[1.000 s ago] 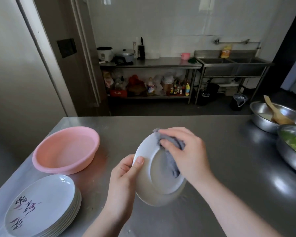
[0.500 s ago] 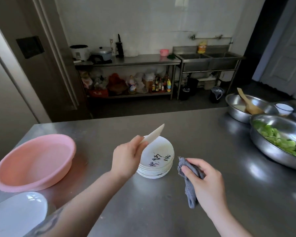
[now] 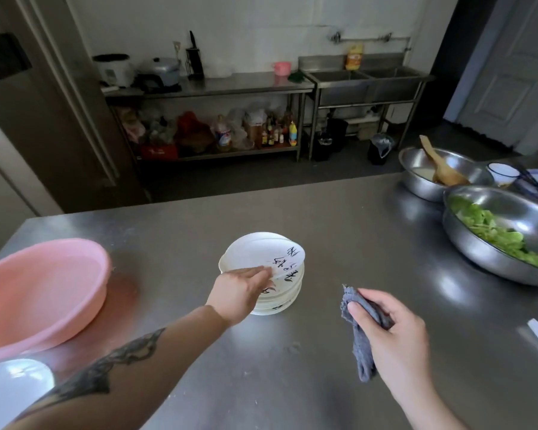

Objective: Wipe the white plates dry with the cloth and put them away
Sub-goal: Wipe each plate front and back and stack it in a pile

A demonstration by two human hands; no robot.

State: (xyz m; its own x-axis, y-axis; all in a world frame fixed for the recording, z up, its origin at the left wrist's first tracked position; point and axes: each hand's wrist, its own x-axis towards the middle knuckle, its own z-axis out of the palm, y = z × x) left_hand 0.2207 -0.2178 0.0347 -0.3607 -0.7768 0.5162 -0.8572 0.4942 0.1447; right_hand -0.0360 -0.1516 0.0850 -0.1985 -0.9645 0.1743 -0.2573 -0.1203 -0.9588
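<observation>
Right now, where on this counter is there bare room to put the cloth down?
Bare steel lies between the plate stack and the greens bowl, and beyond the stack. Crowded: the right edge with bowls, and the left by the pink basin.

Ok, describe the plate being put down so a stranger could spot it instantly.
Start at the steel table and find the stack of white plates at its middle, right of the pink basin. The plate lies on top, its near edge under the left hand. Unlike those below, it sits askew, its black brush lettering showing in full.
</observation>
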